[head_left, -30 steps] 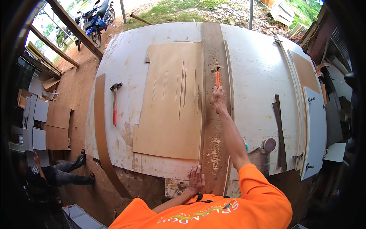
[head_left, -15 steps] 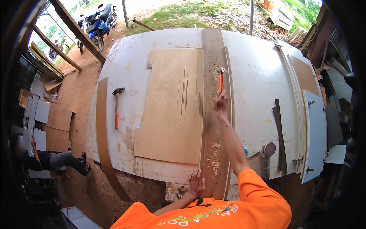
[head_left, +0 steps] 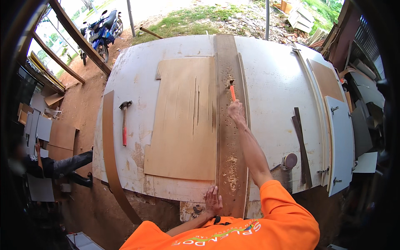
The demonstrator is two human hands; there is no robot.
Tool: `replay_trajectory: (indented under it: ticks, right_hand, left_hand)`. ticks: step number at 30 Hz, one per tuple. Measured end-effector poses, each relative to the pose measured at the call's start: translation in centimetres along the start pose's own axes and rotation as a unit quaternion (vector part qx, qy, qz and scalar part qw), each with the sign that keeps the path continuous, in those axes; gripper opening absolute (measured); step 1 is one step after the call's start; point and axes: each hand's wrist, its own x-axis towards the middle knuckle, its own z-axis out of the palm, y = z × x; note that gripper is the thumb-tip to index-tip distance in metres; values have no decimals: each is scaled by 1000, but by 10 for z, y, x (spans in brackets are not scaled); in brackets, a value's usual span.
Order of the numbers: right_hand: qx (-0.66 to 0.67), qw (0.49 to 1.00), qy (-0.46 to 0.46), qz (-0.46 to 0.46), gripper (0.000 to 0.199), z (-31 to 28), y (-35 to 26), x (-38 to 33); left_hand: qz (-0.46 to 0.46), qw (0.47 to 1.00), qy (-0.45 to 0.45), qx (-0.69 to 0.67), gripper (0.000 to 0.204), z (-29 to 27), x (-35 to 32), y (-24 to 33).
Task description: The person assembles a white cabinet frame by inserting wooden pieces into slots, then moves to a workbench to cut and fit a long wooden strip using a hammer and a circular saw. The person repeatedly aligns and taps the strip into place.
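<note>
Beyond right hand's fingers, wrapped round its handle, hammer (head_left: 232, 92) points head-first away, long axis roughly along brown board (head_left: 228, 137); right hand (head_left: 236, 110) closed, left hand (head_left: 213, 201) fingers outstretched.

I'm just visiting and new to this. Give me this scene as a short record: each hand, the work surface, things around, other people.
Right hand: grips an orange-handled hammer over a pitted brown plank
Left hand: open, at the plank's near left edge
Work surface: large white tabletop
Left of plank: slitted tan sheet, red-handled hammer
Right of plank: two dark strips
Other people: one person, far left
Background: blue motorcycle
</note>
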Motion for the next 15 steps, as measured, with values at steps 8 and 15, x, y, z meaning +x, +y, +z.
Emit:
replay_trajectory:
  ticks: [8,15]
  right_hand:
    - [-41,999,-30,12,30,-2,7,11]
    - [103,994,36,-26,32,-11,24,-37]
  left_hand:
    - [15,1000,8,12,64,1,1,1]
    - [13,1000,1,10,65,1,1,-1]
